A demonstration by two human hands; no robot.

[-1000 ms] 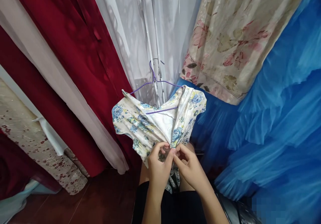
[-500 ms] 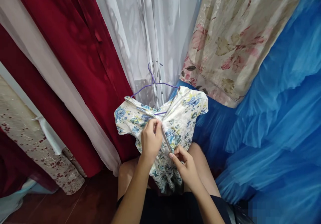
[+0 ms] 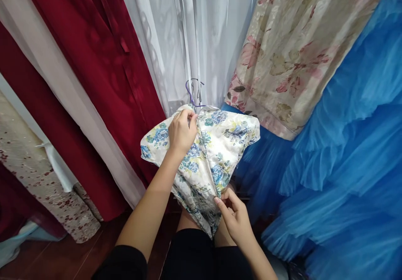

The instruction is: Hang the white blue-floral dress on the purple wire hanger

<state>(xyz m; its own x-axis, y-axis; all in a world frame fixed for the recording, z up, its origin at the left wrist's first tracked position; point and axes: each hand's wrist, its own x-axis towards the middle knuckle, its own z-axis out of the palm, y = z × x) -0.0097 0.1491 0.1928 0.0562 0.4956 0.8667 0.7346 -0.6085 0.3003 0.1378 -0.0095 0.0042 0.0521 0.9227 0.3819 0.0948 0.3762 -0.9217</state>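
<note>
A white dress (image 3: 230,135) with blue flowers and yellow-green leaves hangs on a purple wire hanger (image 3: 187,88). Its zipper (image 3: 207,160) runs as a closed slanting line down the middle. At the neckline my left hand (image 3: 182,131) is pinched at the zipper's top end; the pull itself is hidden by the fingers. Lower down, my right hand (image 3: 235,215) pinches the dress fabric at the bottom of the zipper between thumb and fingers. The hanger's shoulders are mostly covered by the dress.
Dark red (image 3: 94,75) and white drapes (image 3: 150,33) hang to the left and behind. On the right are a beige garment with pink flowers (image 3: 289,62) and ruffled blue tulle (image 3: 351,154). My knees are under the dress, above a reddish tiled floor (image 3: 81,250).
My left hand has moved up along the zipper to the neckline, and the open back has come together. My right hand keeps its pinch, slightly lower.
</note>
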